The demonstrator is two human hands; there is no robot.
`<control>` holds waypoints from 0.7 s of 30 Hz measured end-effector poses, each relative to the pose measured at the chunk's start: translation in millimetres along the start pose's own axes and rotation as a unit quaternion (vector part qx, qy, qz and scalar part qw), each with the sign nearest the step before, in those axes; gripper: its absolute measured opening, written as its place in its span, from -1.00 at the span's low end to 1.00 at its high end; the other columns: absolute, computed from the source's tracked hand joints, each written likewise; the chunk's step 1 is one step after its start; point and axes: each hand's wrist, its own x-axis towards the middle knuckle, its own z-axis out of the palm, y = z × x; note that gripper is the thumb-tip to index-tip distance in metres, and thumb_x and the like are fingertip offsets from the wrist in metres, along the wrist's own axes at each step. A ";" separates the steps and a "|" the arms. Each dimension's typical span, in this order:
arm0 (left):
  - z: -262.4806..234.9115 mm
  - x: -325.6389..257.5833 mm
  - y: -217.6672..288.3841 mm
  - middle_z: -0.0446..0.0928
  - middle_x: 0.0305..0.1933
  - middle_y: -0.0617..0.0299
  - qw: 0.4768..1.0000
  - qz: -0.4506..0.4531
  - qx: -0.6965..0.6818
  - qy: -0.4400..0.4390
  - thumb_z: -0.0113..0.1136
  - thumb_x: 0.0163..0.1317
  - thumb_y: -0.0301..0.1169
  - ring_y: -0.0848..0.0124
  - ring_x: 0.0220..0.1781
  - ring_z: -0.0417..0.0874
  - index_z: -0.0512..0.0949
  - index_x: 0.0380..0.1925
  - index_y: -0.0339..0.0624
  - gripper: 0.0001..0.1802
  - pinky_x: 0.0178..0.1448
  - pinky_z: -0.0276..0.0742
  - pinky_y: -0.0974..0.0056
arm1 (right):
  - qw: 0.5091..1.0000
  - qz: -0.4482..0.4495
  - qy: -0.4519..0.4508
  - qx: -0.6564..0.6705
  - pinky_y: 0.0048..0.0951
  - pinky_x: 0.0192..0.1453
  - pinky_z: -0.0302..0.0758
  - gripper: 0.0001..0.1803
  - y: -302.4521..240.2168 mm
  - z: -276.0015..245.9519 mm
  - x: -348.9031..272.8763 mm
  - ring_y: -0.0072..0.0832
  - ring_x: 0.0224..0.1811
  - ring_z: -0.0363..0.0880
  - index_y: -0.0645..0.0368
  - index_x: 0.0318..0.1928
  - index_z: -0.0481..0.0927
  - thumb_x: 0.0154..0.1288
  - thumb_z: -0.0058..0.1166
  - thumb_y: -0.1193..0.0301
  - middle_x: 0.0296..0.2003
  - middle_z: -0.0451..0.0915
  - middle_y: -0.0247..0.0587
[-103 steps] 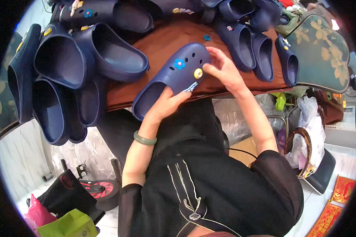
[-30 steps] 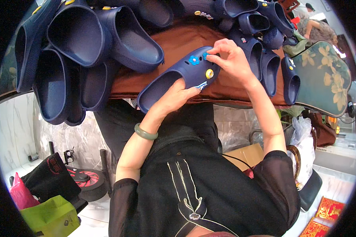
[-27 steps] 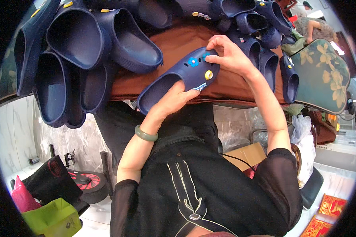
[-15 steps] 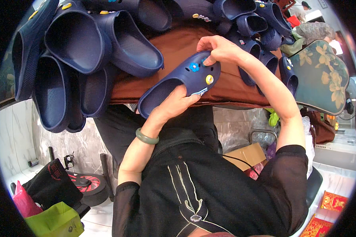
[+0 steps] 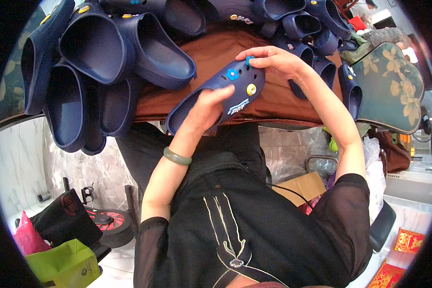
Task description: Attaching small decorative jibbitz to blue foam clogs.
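A navy foam clog (image 5: 187,112) hangs tilted over the table's near edge, toe toward the upper right. My left hand (image 5: 209,106) grips it at the foot opening; some fingers are hidden inside or behind it, and one digit lifts, blurred, over the upper. At the toe, my right hand (image 5: 276,62) has thumb and forefinger closed about a small blue flower charm (image 5: 249,60). Another blue flower charm (image 5: 232,74), a round yellow-and-white charm (image 5: 251,90) and a white-and-blue lettered charm (image 5: 238,106) sit on the clog's upper.
Several navy clogs (image 5: 93,48) are heaped at the left, and more clogs (image 5: 300,26) lie at the back right. Brown cloth (image 5: 201,53) covers the table. A flowered chair back (image 5: 389,91) stands at right. Below are a cardboard box (image 5: 297,187) and a green bag (image 5: 65,264).
My right hand has shifted slightly, uncovering the blue flower charm at the toe. A left digit has lifted off the lettered charm, which now shows fully. The clog has turned a little.
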 end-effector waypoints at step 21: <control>-4.3 0.7 -12.1 0.50 0.06 -0.08 0.996 0.013 0.039 0.076 0.03 -0.13 -0.50 0.11 0.09 0.57 0.32 0.13 -0.45 -0.32 0.22 0.49 0.09 | 0.910 -0.027 0.028 -0.414 -0.27 0.17 0.40 -0.42 -15.7 10.8 -4.4 -0.21 0.11 0.47 0.25 0.17 0.30 0.25 0.13 0.21 0.04 0.48 0.06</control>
